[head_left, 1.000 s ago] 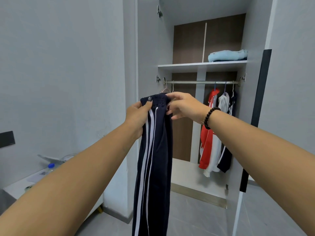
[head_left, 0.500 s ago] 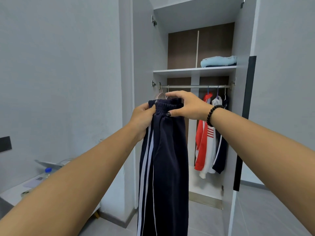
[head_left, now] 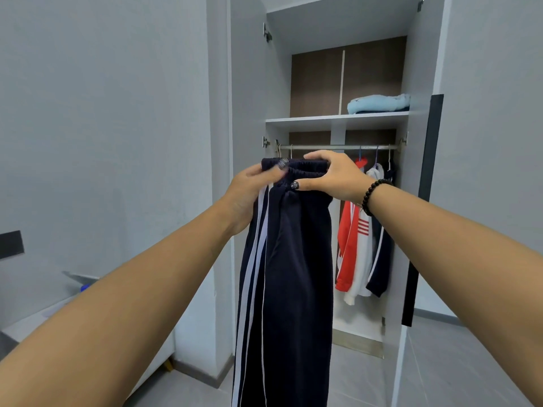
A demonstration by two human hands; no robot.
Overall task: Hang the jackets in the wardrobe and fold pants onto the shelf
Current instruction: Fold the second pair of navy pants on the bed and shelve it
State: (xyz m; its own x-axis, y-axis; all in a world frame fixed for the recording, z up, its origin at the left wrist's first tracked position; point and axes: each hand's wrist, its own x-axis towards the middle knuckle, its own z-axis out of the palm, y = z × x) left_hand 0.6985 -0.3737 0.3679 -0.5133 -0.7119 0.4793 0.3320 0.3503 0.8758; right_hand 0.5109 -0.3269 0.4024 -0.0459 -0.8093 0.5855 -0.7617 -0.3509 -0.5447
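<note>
Held up at chest height before the open wardrobe [head_left: 249, 83]: navy pants [head_left: 289, 259] with white side stripes, hanging straight down from the elastic waistband and out of frame at the bottom. Left hand [head_left: 249, 189] curled round the waistband's left end, thumb laid across the front. Right hand [head_left: 335, 177] pinching the waistband's right part, fingers over the top edge, thumb pressed on the front; black bead bracelet [head_left: 371, 195] on that wrist.

Inside the wardrobe, upper shelf [head_left: 338, 118] carrying a folded light-blue garment [head_left: 377, 102] at its right end, stacked on something dark and only thinly visible. Below the shelf, a metal rail [head_left: 338, 147] with three jackets hung close together at the right: red-and-white jacket [head_left: 349, 239], white jacket [head_left: 368, 245], navy jacket [head_left: 383, 254] nearest the side wall. Bare hanger hooks [head_left: 283, 151] at the rail's left end, just behind the waistband.

Down at the left, behind the left forearm, a white counter [head_left: 35, 321] with a blue bottle cap [head_left: 85, 287] just showing.
</note>
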